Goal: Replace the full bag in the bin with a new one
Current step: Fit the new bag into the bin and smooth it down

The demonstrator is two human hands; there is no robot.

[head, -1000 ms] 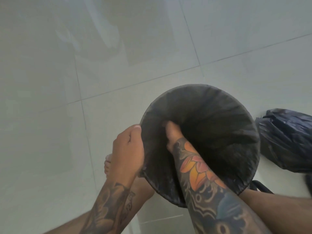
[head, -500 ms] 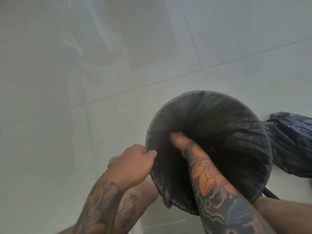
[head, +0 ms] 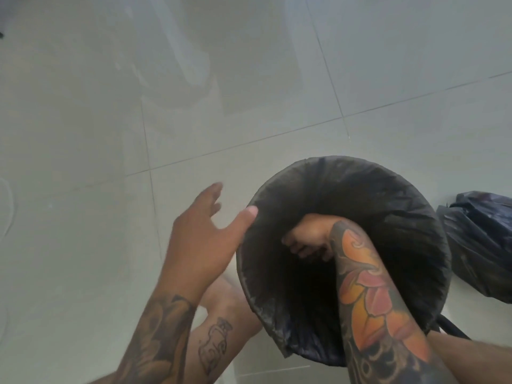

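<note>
A round bin [head: 279,332] stands on the floor, lined with a black bag [head: 388,206] whose edge is folded over the rim. My left hand [head: 205,234] is outside the bin on its left, fingers spread, with the thumb touching the rim. My right hand [head: 307,236] is inside the bin against the liner on the left inner wall, fingers loosely bent downward with nothing visibly held. The full black bag [head: 482,245] lies on the floor to the right of the bin.
The floor is pale glossy tiles [head: 110,189] with thin grout lines. My bare leg and foot [head: 221,328] are beside the bin at its lower left. A dark strap or cable [head: 454,328] shows behind the bin at the lower right.
My left hand has let go of the rim and opened, its fingers now spread with only the thumb on the edge. My right hand has moved slightly inside the liner.
</note>
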